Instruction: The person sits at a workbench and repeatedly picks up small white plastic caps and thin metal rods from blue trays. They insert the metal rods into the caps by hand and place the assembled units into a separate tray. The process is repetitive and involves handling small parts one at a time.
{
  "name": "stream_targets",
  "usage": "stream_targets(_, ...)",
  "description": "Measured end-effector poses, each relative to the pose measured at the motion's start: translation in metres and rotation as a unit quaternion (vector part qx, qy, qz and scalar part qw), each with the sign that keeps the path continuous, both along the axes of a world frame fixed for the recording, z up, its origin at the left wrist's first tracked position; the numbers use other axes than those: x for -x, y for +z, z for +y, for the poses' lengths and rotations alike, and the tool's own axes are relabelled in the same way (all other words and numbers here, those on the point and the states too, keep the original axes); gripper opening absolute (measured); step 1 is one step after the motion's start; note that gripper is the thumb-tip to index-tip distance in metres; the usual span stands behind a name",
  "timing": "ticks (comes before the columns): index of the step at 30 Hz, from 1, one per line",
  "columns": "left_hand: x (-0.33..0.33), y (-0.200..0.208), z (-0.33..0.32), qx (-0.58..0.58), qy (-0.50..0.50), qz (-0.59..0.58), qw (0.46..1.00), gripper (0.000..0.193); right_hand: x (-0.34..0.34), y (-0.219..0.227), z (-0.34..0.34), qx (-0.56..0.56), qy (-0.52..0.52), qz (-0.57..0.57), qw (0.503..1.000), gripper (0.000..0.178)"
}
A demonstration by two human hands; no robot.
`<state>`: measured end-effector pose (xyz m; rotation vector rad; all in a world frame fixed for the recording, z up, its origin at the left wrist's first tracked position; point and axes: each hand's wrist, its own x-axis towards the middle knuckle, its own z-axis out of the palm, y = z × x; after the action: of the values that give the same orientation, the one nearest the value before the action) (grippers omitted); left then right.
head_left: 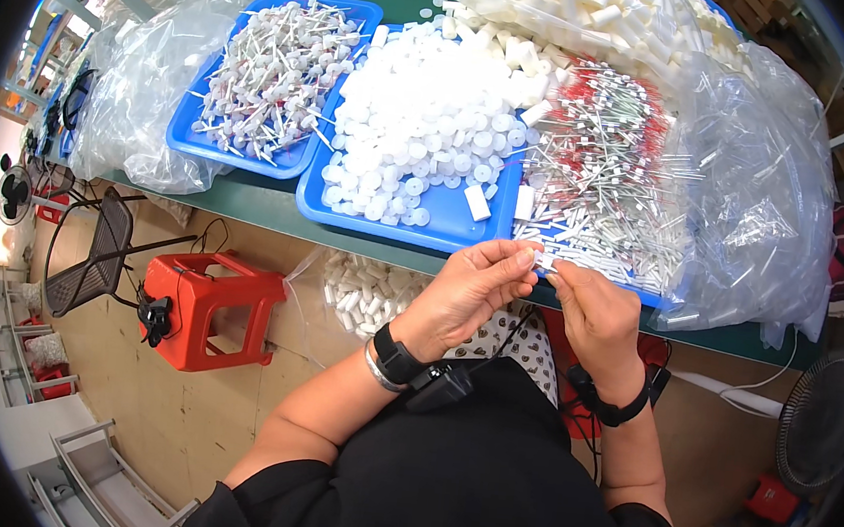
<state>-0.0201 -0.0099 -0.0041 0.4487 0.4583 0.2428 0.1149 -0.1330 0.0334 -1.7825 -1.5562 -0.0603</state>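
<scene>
My left hand and my right hand meet at the table's front edge, fingertips pinched together. Between them is a small white piece, mostly covered by the fingers, so its exact kind does not show. Just beyond lies a heap of thin metal pins, many with red or white ends, and a blue tray shows beneath its front. To the left, a blue tray carries a mound of translucent white discs. Two white foam-like cylinders lie near the tray's right side.
Another blue tray at the left contains discs with pins through them. Clear plastic bags flank the trays, and cream cylinders fill a bag behind. A red stool and a black chair stand left; a fan is at right.
</scene>
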Motion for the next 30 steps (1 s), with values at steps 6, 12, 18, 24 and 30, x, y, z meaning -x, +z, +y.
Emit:
stream_targets(6,-0.001,-0.009,-0.008,0.029,-0.012,-0.015,0.999,0.027,0.012,-0.005,0.001,0.033,-0.044,0.14,0.989,0.01)
stream_targets(12,0.001,-0.012,-0.002,-0.022,-0.011,0.006,1.0,0.029,0.007,-0.013,0.0,0.037,-0.008,0.14,0.989,0.015)
stream_targets(18,0.005,-0.004,0.01,-0.066,0.074,0.023,0.995,0.031,-0.038,-0.016,0.013,0.055,-0.066,-0.071,0.994,0.011)
stream_targets(24,0.001,-0.001,0.005,-0.06,0.078,0.02,0.995,0.033,-0.053,-0.023,0.025,0.162,0.026,-0.182,0.97,0.013)
stream_targets(30,0.001,0.0,0.008,-0.056,0.101,0.014,0.993,0.032,-0.054,-0.02,0.025,0.083,0.038,-0.018,0.996,0.007)
